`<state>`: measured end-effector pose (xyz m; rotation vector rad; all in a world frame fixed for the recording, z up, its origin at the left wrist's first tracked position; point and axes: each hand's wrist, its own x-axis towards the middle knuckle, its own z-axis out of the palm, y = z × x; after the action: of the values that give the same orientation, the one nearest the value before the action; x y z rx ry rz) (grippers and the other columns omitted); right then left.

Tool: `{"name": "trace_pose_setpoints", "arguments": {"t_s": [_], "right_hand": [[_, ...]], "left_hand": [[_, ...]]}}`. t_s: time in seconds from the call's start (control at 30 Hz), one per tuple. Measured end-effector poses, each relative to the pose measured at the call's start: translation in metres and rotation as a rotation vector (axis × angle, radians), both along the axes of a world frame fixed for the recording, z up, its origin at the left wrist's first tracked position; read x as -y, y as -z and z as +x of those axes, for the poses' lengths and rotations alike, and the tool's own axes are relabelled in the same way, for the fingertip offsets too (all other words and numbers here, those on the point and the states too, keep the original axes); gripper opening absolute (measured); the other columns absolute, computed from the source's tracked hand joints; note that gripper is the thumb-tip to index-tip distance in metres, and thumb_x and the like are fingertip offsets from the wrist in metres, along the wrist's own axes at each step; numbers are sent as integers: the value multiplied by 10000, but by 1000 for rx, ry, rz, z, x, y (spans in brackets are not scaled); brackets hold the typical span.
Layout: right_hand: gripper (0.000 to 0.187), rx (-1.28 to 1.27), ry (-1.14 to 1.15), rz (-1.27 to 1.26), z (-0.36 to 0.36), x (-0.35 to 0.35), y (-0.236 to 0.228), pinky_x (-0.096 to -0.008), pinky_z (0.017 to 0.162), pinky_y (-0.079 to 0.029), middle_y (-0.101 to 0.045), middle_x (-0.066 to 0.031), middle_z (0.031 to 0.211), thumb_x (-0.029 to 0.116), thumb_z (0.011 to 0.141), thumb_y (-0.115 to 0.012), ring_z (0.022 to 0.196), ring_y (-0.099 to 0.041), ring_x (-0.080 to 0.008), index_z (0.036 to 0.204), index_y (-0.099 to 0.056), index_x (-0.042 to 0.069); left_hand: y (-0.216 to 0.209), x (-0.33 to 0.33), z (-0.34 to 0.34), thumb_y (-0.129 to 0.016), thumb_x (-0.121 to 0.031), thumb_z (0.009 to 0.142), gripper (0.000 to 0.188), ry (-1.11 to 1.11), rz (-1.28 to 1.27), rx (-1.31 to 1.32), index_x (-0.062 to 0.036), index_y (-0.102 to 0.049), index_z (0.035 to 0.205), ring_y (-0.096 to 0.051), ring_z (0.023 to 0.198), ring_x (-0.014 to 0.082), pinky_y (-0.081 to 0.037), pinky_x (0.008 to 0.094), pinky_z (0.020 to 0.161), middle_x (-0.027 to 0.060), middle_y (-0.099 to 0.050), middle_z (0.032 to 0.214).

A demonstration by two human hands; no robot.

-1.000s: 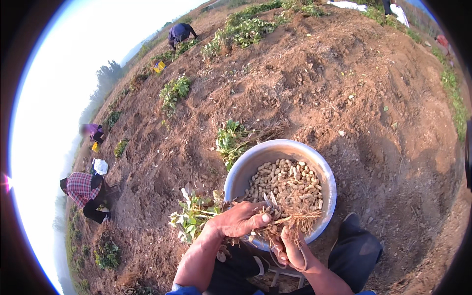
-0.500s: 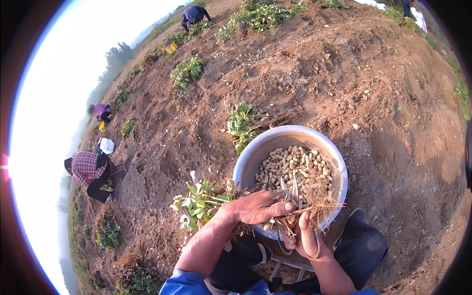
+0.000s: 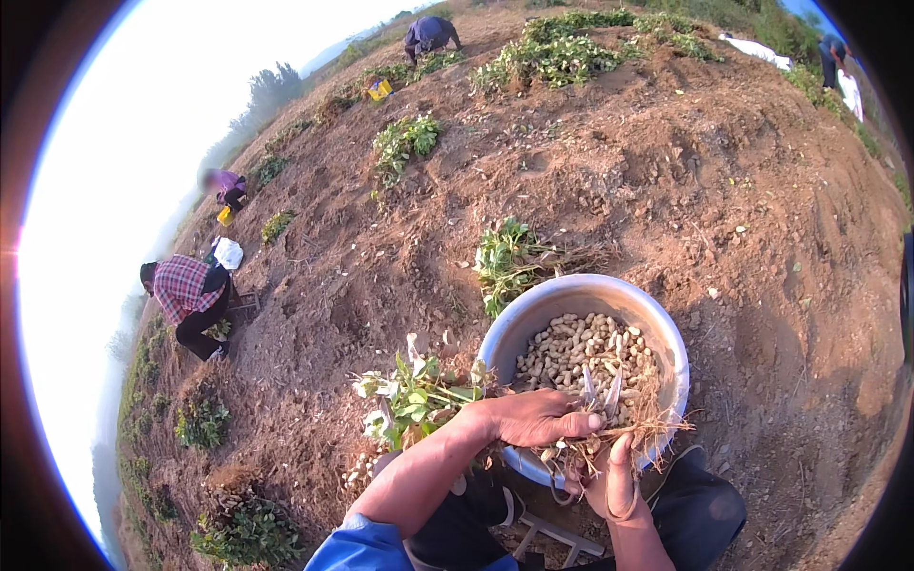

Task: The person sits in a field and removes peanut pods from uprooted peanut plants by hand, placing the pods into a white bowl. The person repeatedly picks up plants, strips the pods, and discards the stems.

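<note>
My left hand (image 3: 538, 417) is closed round the stems of an uprooted peanut plant (image 3: 414, 402), whose leaves stick out to the left. Its thin brown roots (image 3: 657, 428) spread to the right over the near rim of a metal basin (image 3: 678, 354). Below the roots my right hand (image 3: 614, 483) is closed on a pair of scissors (image 3: 614, 392). Their parted blades point up past the roots, and a handle loop shows beneath; the fingers inside are partly hidden. Many picked peanuts (image 3: 583, 350) lie in the basin.
Another pulled peanut plant (image 3: 509, 262) lies beyond the basin. Loose peanuts (image 3: 362, 468) are on the soil by my left forearm. Under me is a small stool frame (image 3: 562, 538). A person in a checked shirt (image 3: 186, 287) crouches at left; several others work farther off.
The whole view has shifted, so the basin and field sit lower and farther right. Both hands keep their grips over the basin's near rim, with little visible change between them.
</note>
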<state>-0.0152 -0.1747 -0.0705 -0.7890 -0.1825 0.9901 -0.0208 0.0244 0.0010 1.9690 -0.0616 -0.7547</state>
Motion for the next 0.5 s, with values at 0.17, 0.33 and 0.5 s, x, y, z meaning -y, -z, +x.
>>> {"name": "trace_pose_setpoints", "arguments": {"t_s": [0.17,0.33,0.5], "right_hand": [[803,29,-102,-135,0,6,1,-228,432,-279,-387,34,591,869,791,-355,454,-323,-84,861,-499,83],[760,84,-80,-210,-1,7,8,-229,408,-279,-394,30,561,844,790,-430,423,-340,-81,817,-490,86],[915,229,163,-104,1,-2,7,-377,894,-482,-514,-107,1304,752,850,-473,1115,-556,-208,1427,-351,52]], "left_hand": [[-8,1,-1,-340,-730,915,837,2,19,36,4,-587,1229,-603,1088,397,-462,445,931,261,-645,1114],[-12,1,0,-341,-733,913,850,21,73,16,11,-559,1264,-590,1118,397,-451,440,955,269,-632,1146],[15,-2,-5,-398,-762,875,984,-94,5,125,23,-313,1462,-517,1245,390,-408,420,1033,315,-560,1266]]}}
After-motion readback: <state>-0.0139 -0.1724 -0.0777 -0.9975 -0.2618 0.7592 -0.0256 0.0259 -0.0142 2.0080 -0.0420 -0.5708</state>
